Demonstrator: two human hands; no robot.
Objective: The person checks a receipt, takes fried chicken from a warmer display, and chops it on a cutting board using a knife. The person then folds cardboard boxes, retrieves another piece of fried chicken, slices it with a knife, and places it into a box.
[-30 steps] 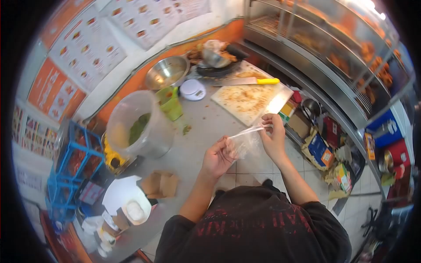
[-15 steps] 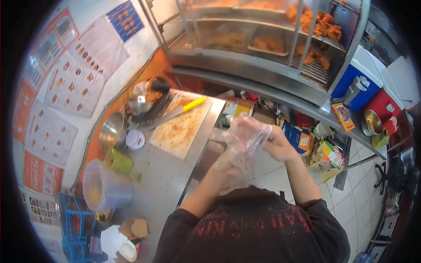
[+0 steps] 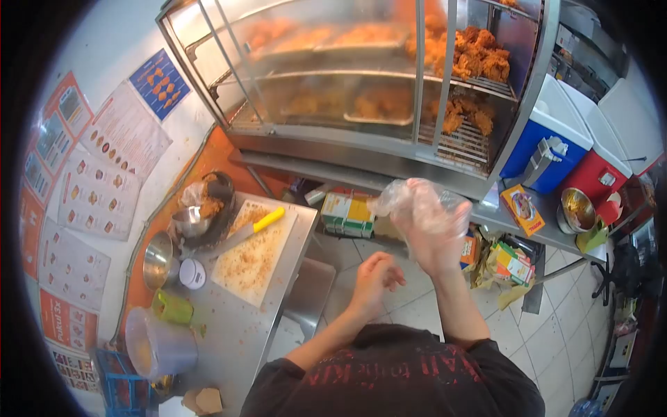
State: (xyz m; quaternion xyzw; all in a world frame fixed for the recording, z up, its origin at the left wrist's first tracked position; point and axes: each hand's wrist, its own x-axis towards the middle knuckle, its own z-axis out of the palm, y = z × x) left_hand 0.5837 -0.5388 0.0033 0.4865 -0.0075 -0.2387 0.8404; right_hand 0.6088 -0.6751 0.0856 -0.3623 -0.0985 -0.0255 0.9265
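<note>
My right hand (image 3: 439, 233) is raised in front of the display cabinet, inside a clear, crinkled plastic glove (image 3: 415, 198). Its fingers look spread within the plastic, and the loose film hangs off toward the left. Lower and to the left is my left hand (image 3: 379, 276), bare, with loosely curled fingers and nothing visible in them. A gap separates the two hands. Left of them, a yellow-handled knife (image 3: 269, 219) lies across a crumb-covered white cutting board (image 3: 278, 267) on the metal table (image 3: 240, 333).
Fried chicken (image 3: 483, 55) fills racks in the glass cabinet (image 3: 313, 142). Bowls (image 3: 158, 260), a small white scale (image 3: 192, 274), a green container (image 3: 172, 307) and a plastic bucket (image 3: 167, 351) stand along the table's left. Blue (image 3: 545, 149) and red coolers (image 3: 604, 174) stand at right.
My hands have parted: the left drew away from the plastic and is now bare, while the right rose in the glove. The view tilted up toward the cabinet.
</note>
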